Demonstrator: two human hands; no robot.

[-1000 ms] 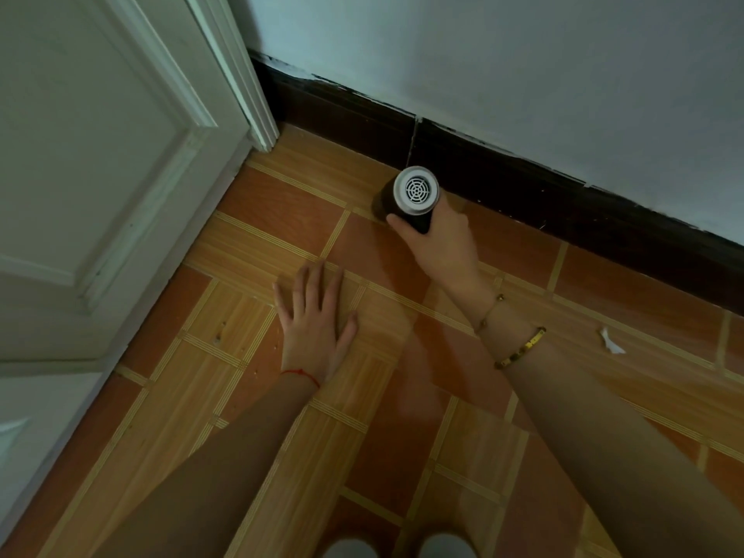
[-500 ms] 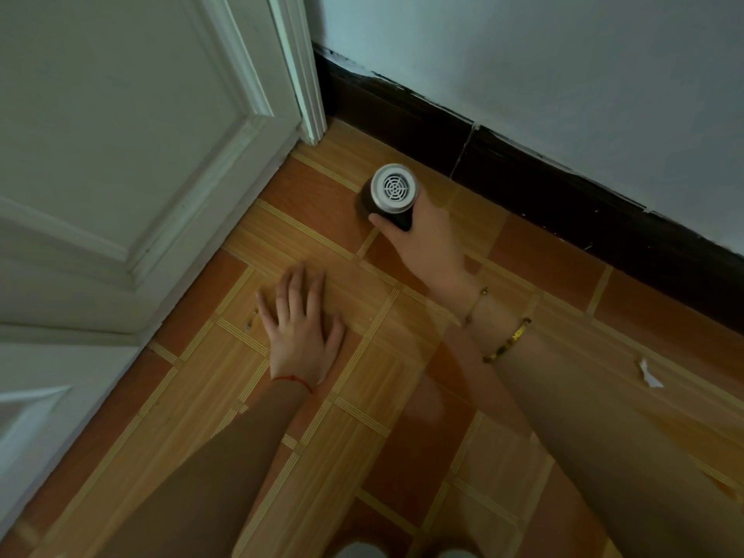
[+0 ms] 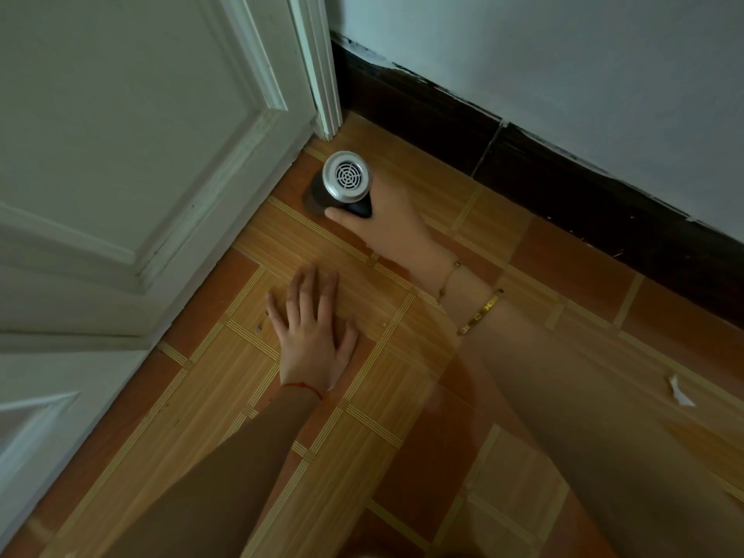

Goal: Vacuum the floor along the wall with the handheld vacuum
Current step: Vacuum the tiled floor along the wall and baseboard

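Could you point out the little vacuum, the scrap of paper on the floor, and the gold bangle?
handheld vacuum [image 3: 347, 179]: head view, on its round grilled end cap.
paper scrap [image 3: 398, 395]: head view, on its white middle.
gold bangle [image 3: 481, 312]: head view, on the band across the right wrist.

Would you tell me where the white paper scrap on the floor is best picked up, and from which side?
Pinch the paper scrap at its raised, crumpled upper end, coming from above; the rest seems to lie flat on the tile floor, offering no edge.
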